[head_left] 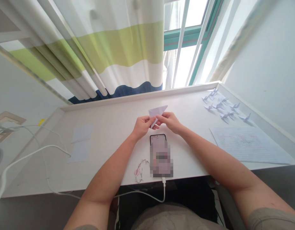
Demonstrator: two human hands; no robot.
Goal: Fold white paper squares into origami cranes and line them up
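Observation:
Between my two hands, a little above the white desk (118, 127), is a folded piece of white paper (158, 111) with a pointed corner toward the upper right. My left hand (143, 125) pinches its lower left part, thumb on top. My right hand (170, 122) grips the lower right side, with thumb and fingers pressed on the paper. The fingertips of both hands are close together and hide the paper's lower fold in part. Just below my hands lies a phone (159, 153), its screen lit and partly blurred out.
Several folded paper cranes (220, 105) stand at the back right, behind printed sheets (248, 143). White paper pieces (80, 143) lie on the left. A charging cable (164, 188) runs from the phone over the front edge, near a beaded strap (139, 171). Curtains (113, 41) hang behind.

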